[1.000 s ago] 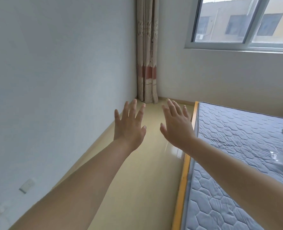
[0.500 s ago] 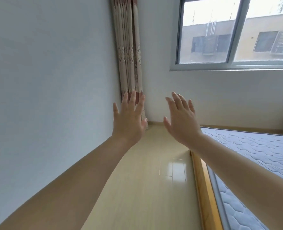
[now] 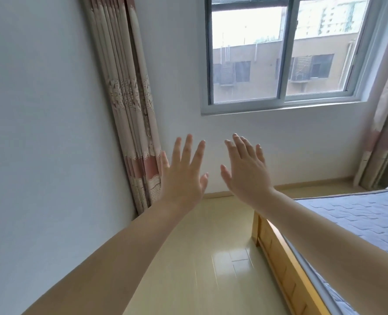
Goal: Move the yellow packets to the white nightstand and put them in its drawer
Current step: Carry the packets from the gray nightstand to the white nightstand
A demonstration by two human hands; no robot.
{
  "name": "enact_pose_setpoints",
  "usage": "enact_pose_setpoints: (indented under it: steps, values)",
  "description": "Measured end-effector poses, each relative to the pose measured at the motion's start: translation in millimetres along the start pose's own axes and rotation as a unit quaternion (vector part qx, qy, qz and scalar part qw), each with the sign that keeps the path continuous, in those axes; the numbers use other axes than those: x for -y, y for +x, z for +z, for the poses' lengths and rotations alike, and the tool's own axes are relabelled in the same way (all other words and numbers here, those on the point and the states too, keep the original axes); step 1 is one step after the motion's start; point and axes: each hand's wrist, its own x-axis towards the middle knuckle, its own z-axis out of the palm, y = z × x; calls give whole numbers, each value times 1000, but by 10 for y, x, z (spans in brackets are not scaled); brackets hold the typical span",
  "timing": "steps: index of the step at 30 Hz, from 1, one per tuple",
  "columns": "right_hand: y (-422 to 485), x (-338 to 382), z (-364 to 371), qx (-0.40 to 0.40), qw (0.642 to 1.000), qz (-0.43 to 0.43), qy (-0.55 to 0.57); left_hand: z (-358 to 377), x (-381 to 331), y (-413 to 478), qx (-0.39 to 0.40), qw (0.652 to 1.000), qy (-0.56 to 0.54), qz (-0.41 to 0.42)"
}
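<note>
Shifting view: over the last second the gaze has been raised and turned right, so that far more of the grey-framed sliding window [image 3: 279, 53] is taken in and less of the blue quilted mattress [image 3: 359, 221] at the right.
Left hand: the left hand [image 3: 181, 178] is held out ahead with fingers straight and spread. Nothing is gripped, and the pose is unchanged from the earlier frames.
Right hand: the right hand [image 3: 245, 176] is held just beside the left one, likewise flat and empty, and apart from it.
Surroundings: a pleated beige-and-pink curtain [image 3: 129, 98] is seen hanging in the far left corner. The glossy cream floor [image 3: 211, 258] runs between the left wall and the light wooden bed frame [image 3: 277, 253].
Packets: the yellow packets are not seen anywhere, so their place cannot be told.
Nightstand: the white nightstand and its drawer are also out of view.
Meaning for the task: nothing has been picked up. Only the direction of view has been altered, so the room is judged to be under search and the task barely begun. A further turn is probably needed before any packet can be reached.
</note>
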Motion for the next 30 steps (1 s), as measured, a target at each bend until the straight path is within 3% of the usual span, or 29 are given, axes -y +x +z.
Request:
enact_pose_setpoints:
  steps: [7, 17, 30]
  values:
    - [1014, -791, 1003, -16, 996, 61, -58, 1399, 52, 1523, 49, 990, -134, 9]
    - [2550, -2859, 2737, 41, 982, 127, -135, 3383, -189, 4139, 63, 986, -47, 146]
    - [4775, -4914, 4905, 80, 961, 198, -178, 5963, -595, 7207, 108, 959, -114, 236]
